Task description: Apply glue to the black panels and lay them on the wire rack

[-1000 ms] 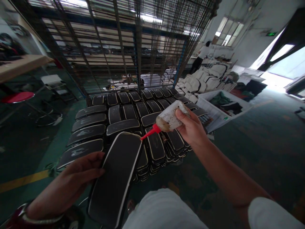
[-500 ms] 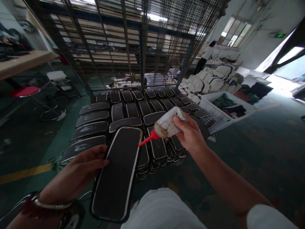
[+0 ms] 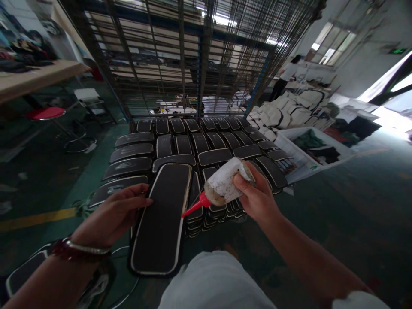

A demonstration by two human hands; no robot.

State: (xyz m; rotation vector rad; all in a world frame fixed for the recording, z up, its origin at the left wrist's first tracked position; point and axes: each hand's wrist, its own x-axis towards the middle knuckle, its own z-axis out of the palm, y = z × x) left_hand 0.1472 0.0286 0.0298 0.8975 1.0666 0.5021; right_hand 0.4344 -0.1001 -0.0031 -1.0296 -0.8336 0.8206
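My left hand (image 3: 124,210) grips the left edge of a long black panel (image 3: 161,223) with rounded corners and a pale line around its border. In my right hand (image 3: 255,193) is a stained white squeeze bottle (image 3: 227,182), tilted down to the left. Its red nozzle (image 3: 195,207) meets the pale line on the panel's right edge. Behind the held panel lie rows of similar black panels (image 3: 133,168), stacked in layers and edged with pale lines.
A tall metal wire rack (image 3: 189,64) rises behind the stacks. To the right stand a white bin (image 3: 299,167) of cloth and a heap of white pieces (image 3: 289,107). A red stool (image 3: 46,113) and a table (image 3: 41,79) are at left. A person (image 3: 285,77) stands far back.
The nozzle has moved down along the panel's right edge, toward me. The held panel's near end has risen slightly in view. My head view has turned a little to the left.
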